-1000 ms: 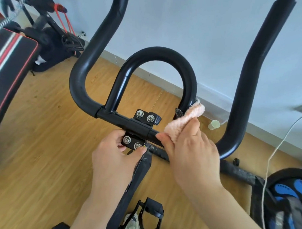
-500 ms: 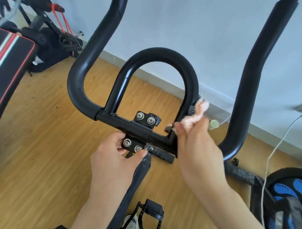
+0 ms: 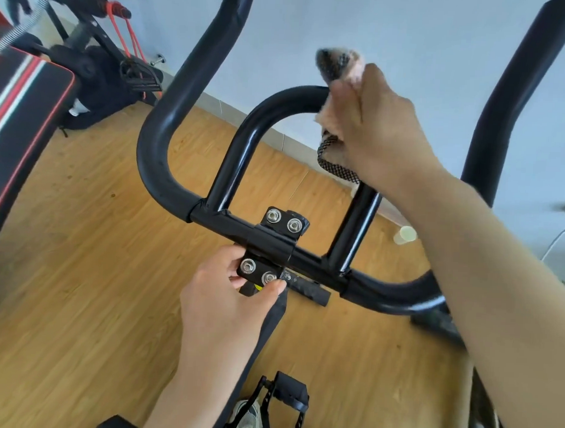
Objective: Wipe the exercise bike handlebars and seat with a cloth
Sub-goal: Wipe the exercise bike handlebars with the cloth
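Wrapping cloth [image 3: 351, 72] over handlebar loop [image 3: 278, 101], right hand [image 3: 380, 130] fingers seemingly clamped round both; left hand [image 3: 227, 295] pinching clamp [image 3: 267, 248].

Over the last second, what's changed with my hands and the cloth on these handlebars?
The right hand, gripping the pink cloth, slid up the right side of the inner loop bar, from down by the clamp to its upper curve. The left hand stayed holding the clamp, and the handlebars did not shift.
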